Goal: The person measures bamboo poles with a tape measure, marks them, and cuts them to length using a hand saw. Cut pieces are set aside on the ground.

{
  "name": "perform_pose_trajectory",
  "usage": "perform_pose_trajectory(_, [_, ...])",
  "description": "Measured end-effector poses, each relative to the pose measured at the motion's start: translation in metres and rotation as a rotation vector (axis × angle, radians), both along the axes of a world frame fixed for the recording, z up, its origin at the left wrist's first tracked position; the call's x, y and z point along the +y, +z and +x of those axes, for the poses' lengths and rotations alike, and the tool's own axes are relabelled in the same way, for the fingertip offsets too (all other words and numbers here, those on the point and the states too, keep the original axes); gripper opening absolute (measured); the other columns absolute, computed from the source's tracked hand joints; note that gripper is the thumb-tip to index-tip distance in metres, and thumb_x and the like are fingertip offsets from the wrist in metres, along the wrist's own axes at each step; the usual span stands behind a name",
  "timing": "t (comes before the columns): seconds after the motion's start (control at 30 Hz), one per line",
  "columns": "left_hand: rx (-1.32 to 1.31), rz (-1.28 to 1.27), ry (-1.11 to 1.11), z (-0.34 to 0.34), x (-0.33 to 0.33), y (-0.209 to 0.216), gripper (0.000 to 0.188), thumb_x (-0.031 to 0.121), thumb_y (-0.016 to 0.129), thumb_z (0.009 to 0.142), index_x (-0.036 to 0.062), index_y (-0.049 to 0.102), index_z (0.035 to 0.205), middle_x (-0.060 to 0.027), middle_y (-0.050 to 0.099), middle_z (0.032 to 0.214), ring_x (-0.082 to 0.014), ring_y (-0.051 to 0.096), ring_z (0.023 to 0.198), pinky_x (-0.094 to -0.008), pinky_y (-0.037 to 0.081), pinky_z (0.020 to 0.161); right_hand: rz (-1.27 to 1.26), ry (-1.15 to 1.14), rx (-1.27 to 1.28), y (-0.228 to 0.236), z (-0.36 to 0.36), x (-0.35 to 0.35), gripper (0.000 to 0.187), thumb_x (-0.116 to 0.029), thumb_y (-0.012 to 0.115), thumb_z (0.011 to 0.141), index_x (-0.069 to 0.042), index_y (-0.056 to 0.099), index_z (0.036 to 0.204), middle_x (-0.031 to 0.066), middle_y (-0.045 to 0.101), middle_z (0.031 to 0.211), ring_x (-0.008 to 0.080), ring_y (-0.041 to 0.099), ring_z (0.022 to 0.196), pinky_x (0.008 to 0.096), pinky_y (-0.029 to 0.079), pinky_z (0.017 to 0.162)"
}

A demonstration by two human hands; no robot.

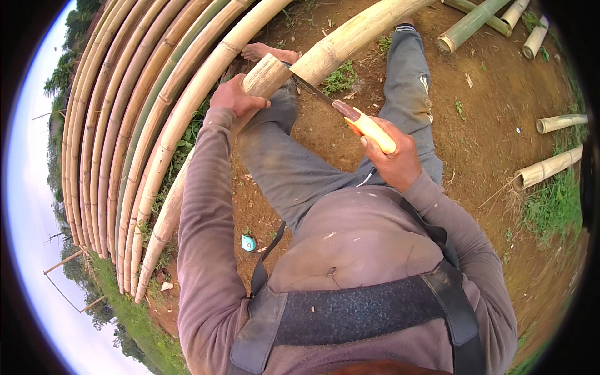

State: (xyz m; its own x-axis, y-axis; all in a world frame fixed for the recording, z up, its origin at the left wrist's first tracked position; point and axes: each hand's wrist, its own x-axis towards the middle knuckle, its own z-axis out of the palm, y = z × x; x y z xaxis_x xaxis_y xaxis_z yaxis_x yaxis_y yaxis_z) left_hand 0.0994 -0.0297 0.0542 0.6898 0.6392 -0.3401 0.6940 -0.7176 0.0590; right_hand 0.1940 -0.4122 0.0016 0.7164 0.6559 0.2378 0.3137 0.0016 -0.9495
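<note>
The right hand (395,157) gripped a slim yellow-handled handsaw (375,132), its dark metal blade reaching the round, pale tan bamboo pole (265,76). The left hand (236,97) clasped this pole near its far end. Another pale bamboo length (353,39) stretched far right. Long bamboo poles (165,94) lined the left, over brown soil (481,150).

Brown dirt ground (478,159), green grass (553,209) at right, trees (61,74) at left, pale daylit sky (30,187)
</note>
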Motion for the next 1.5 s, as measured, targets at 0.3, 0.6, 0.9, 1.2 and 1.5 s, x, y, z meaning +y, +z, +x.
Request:
perform_pose_trajectory(0.3, [-0.249,0.101,-0.177,0.037,-0.001,0.153,0.083,0.050,0.089,0.064,0.0011,0.071,0.130,-0.0196,0.077,0.114,-0.0279,0.075,0.103,-0.0379,0.057,0.094,-0.034,0.073,0.196,-0.023,-0.014,-0.010,0.035,-0.012,0.073,0.099,0.003,0.068,0.130,0.0123,0.076,0.114,0.0140,0.071,0.099,0.0300,0.057,0.087])
perform_pose_trajectory(0.6, [-0.270,0.119,-0.192,0.037,-0.013,0.143,0.081,0.052,0.088,0.067,0.0055,0.070,0.132,-0.0203,0.075,0.121,-0.0339,0.072,0.114,-0.0410,0.053,0.102,0.133,-0.038,0.553,-0.005,0.011,-0.026,0.034,-0.016,0.067,0.105,0.002,0.064,0.134,-0.0013,0.062,0.072,0.0029,0.052,0.056,0.0220,0.042,0.048])
perform_pose_trajectory(0.9, [-0.273,-0.027,-0.017,0.049,-0.006,0.107,0.080,0.044,0.089,0.071,-0.0001,0.066,0.134,-0.0237,0.072,0.126,-0.0364,0.065,0.125,-0.0430,0.050,0.106,0.089,-0.256,0.155,-0.013,0.038,-0.062,0.038,-0.019,0.066,0.104,0.004,0.064,0.134,0.0107,0.071,0.101,0.0117,0.064,0.075,0.0269,0.053,0.064])
perform_pose_trajectory(1.2, [-0.150,0.209,0.032,0.067,0.093,0.001,0.106,0.069,0.080,0.072,0.0096,0.049,0.155,-0.0202,0.066,0.142,-0.0347,0.064,0.131,-0.0436,0.050,0.109,-0.891,-0.478,-0.515,-0.093,0.023,-0.264,0.054,-0.031,0.069,0.100,0.004,0.059,0.140,0.0242,0.064,0.137,0.0427,0.066,0.118,0.0504,0.051,0.100])
perform_pose_trajectory(1.5, [-0.566,0.448,-0.243,0.021,0.078,-0.083,0.062,0.048,0.072,0.091,0.0147,0.059,0.142,-0.0174,0.069,0.132,-0.0363,0.060,0.129,-0.0496,0.044,0.111,-0.389,-0.367,-0.091,-0.060,0.062,-0.041,0.057,-0.033,0.069,0.103,0.003,0.055,0.145,0.0189,0.060,0.136,0.0310,0.060,0.125,0.0457,0.048,0.109])
